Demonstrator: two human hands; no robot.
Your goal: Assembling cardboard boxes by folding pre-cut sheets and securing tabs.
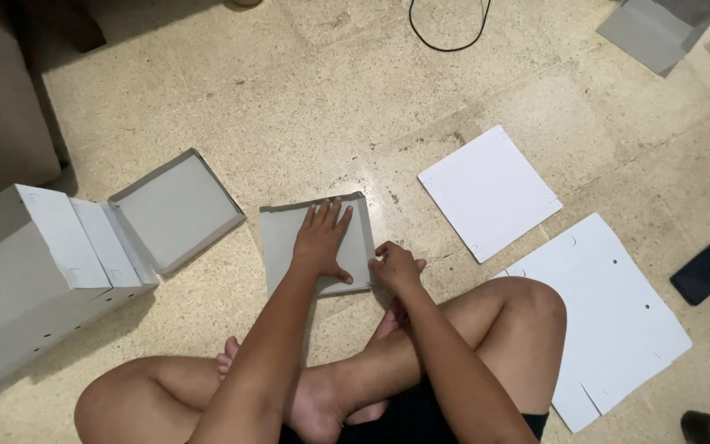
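Cardboard tray (281,247), grey and half folded, lies flat on the floor (355,107) right in front of our crossed legs. Our left hand (322,240) rests on top of it with the fingers spread wide, pressing it down and gripping nothing. Our right hand (394,265) is curled at the tray's right bottom corner, and it looks like the fingers pinch the edge there, though we cannot see how tight. To do this fold well, we think the flat hand should keep the bottom from sliding while the other hand bends the side up along its crease, slow and even, so the wall stands straight and the corner does not tear. Left of the tray sits a finished grey lid (176,210), and beside it a bigger open box (34,271). To the right lie a white square sheet (489,192) and a larger white cut-out sheet (610,312), both flat. A dark phone (706,271) lies near them. More grey pieces (659,29) sit far off at the top right, and a black cable (449,33) loops at the top. The floor is pale speckled tile with some dirt marks
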